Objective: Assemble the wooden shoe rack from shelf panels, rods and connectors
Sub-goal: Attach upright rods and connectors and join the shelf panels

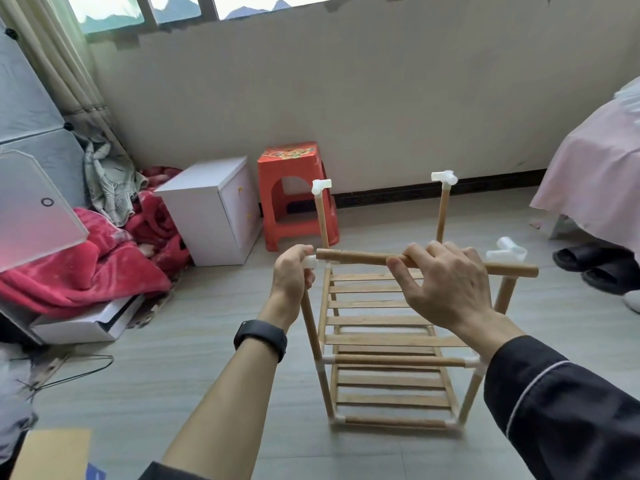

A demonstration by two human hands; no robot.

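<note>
head view: right hand (pixel 446 282) grips rod (pixel 356 257) beside connector (pixel 310 262) in left hand (pixel 292 275).

Domestic bedroom, apparently: draped bed (pixel 588 174) at right, white bedside cabinet (pixel 211 209), red plastic stool (pixel 294 195), slippers (pixel 585 259), crumpled blankets (pixel 104 258) on floor.

Grey plank floor (pixel 207 323) under me. Beige wall (pixel 381 98) at 12 w/ window (pixel 180 5) above, daylight in. White cabinet (pixel 207 209) & red stool (pixel 294 195) at 11, red blanket (pixel 86 268) at 9, pink-covered bed (pixel 595 168) at 2.
</note>
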